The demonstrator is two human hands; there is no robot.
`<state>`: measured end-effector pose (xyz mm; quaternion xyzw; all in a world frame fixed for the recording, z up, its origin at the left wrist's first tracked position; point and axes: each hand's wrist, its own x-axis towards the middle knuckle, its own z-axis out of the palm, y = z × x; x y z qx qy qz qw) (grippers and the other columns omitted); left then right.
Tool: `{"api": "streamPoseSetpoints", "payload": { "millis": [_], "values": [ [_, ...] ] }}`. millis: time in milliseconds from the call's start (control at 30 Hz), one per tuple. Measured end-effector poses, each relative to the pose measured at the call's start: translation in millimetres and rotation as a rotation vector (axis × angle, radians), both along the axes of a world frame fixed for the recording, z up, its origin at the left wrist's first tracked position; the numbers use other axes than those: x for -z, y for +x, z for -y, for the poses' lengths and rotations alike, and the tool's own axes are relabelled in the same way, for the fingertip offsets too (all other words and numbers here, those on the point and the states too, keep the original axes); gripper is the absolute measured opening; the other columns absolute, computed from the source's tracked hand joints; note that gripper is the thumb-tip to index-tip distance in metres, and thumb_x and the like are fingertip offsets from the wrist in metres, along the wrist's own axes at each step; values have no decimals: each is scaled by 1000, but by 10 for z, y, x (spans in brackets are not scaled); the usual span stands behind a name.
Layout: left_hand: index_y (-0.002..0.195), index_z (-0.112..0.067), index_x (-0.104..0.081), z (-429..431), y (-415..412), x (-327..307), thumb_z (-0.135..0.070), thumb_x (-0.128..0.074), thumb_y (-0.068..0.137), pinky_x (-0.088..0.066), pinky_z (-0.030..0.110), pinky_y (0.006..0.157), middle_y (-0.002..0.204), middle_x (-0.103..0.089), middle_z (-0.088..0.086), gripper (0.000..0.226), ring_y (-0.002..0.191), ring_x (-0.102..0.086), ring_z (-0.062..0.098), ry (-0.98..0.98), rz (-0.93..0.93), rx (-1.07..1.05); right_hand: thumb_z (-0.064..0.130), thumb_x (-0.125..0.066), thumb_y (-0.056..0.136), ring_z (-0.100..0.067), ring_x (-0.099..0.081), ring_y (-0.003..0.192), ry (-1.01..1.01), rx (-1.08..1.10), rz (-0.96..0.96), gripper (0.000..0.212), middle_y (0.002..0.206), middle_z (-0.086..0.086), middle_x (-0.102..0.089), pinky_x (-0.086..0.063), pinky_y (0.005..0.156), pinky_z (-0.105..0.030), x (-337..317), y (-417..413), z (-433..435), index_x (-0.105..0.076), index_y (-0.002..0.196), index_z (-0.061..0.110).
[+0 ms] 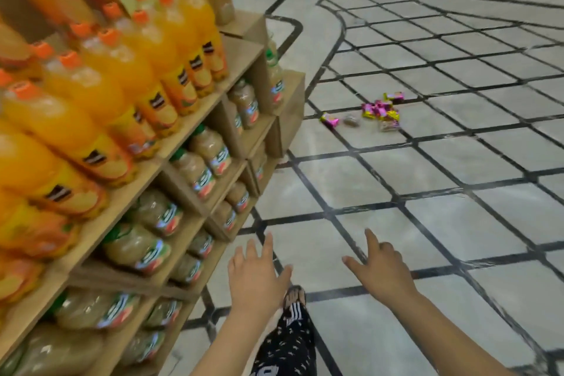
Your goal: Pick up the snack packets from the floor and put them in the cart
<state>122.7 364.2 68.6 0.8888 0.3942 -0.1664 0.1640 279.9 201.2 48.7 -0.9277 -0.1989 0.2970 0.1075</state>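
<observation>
Snack packets (378, 111) lying on floor (396, 192), well ahead of hands.
Left hand (254, 276) spreading fingers, right hand (381, 272) loosely extending, both holding nothing.

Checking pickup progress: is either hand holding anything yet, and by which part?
Nothing is held. Left hand and right hand are empty; the pink-and-yellow snack packets lie on the grey tiled floor.

Bottle shelves (171, 162) at left, snack packets (380, 111) on floor (427, 192) ahead, seemingly clustered.
</observation>
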Motion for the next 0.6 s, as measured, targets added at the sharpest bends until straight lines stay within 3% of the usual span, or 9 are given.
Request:
{"api": "streamPoseSetpoints", "payload": {
  "millis": [267,600],
  "values": [
    [158,-28,-3,-918,1730,-110,-69,-30,95,-15,45,120,163,-17,10,80,149,-15,34,30,49,231,64,-40,93,-32,-33,135,-17,196,44,84,151,-14,-29,-36,104,-38,-156,1259,-590,-4,155,22],
    [158,-29,-5,-1104,3729,-17,-69,-31,94,-21,42,118,161,-22,11,80,148,-18,33,47,63,410,65,-41,91,-34,-32,137,-60,397,50,86,151,-16,-31,-37,106,-39,-74,2842,-482,-3,156,23]
  ]
}}
